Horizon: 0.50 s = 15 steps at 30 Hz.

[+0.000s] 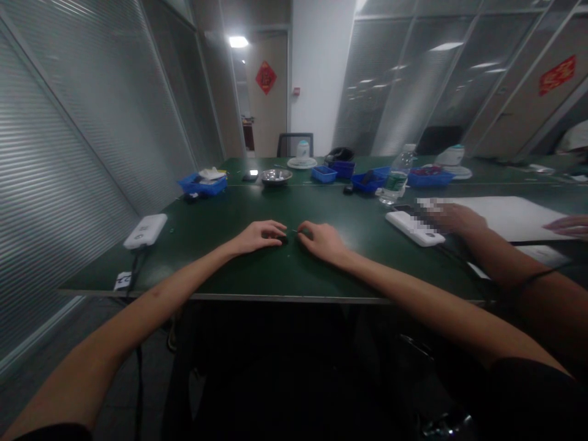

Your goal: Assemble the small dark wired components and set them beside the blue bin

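Dark piece [283,240], 1, small, too blurred for me to identify: at the fingertips of my left hand [254,237], over the worktop [229,275], nearer its near edge than its far edge.

Left hand: fingers curved, thumb and fingertips drawn together on the dark piece.

Right hand [323,241]: just beside the left, apart from it; fingers bent, mostly closed. Sliver [295,231], 1, thin and pale, at its fingertips; I cannot tell whether it is gripped.

White box [146,231], 1: by the left edge, cable [135,269] running to the near edge. Label [122,280], 1: white, near left corner.

Toward the far edge, left to right: blue tray [203,184] with tissue [211,174], by the left edge; phone [250,176]; metal bowl [276,178]; white basket [302,163] under a jar [302,149]; small tray [324,175], blue; bottle [396,180], clear, green label.

Right part: power strip [413,229], white, 1, beside a co-worker's hand [459,217]; paper [505,211], white, between that hand and the co-worker's other hand [569,225].
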{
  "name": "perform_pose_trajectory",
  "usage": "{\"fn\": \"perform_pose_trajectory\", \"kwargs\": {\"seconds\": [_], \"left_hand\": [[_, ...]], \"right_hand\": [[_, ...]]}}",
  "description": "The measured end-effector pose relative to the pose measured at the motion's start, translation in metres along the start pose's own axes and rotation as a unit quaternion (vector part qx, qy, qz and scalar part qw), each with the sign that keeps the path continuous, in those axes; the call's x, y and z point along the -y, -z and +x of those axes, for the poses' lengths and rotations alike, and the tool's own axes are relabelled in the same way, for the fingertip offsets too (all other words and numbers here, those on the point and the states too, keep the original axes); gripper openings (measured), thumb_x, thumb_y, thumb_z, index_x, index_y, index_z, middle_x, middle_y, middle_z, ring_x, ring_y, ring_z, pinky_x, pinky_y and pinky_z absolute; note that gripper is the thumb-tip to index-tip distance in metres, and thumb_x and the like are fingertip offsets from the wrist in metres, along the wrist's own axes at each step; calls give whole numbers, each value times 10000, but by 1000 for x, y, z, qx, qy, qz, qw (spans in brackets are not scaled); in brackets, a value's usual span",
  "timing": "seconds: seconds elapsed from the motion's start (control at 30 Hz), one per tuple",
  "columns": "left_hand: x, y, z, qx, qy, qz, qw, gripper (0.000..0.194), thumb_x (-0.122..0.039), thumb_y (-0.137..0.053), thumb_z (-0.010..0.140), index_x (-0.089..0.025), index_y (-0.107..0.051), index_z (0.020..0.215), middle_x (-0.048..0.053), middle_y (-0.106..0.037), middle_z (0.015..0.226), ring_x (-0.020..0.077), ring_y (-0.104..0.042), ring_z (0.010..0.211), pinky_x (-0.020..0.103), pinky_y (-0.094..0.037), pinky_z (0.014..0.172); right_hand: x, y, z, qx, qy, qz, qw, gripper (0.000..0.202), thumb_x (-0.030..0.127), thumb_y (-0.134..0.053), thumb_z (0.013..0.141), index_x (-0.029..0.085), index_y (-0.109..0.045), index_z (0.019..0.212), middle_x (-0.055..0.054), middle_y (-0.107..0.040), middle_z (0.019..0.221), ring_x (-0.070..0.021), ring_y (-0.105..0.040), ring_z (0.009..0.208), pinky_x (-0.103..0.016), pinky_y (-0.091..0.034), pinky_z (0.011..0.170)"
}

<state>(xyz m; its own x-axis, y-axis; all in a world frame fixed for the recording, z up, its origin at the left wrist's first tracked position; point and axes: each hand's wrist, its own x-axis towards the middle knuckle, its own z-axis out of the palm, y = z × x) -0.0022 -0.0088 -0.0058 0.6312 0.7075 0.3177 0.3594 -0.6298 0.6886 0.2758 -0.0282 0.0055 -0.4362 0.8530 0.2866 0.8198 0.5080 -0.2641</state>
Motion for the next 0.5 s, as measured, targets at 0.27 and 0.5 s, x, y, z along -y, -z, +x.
{"fn": "perform_pose_trajectory", "kwargs": {"seconds": [0.27,0.5], "left_hand": [[-2,-1,4,29,-33,111,993,310,-364,-618,1040,-256,-741,1303,81,-725,1344,255,-640,1262,427,-430,1129],[35,39,-6,-25,15,199,980,330,-399,-601,1024,-241,-755,1270,83,-753,1279,266,-670,1202,408,-465,1095]], "right_hand": [[-2,1,0,5,-17,2,1000,303,440,-557,1043,280,-711,1248,-61,-772,940,-217,-678,763,-284,-415,637],[-1,4,-1,9,-13,1,1000,323,447,-554,1048,273,-711,1269,-57,-762,888,-212,-672,736,-287,-420,640]]}}
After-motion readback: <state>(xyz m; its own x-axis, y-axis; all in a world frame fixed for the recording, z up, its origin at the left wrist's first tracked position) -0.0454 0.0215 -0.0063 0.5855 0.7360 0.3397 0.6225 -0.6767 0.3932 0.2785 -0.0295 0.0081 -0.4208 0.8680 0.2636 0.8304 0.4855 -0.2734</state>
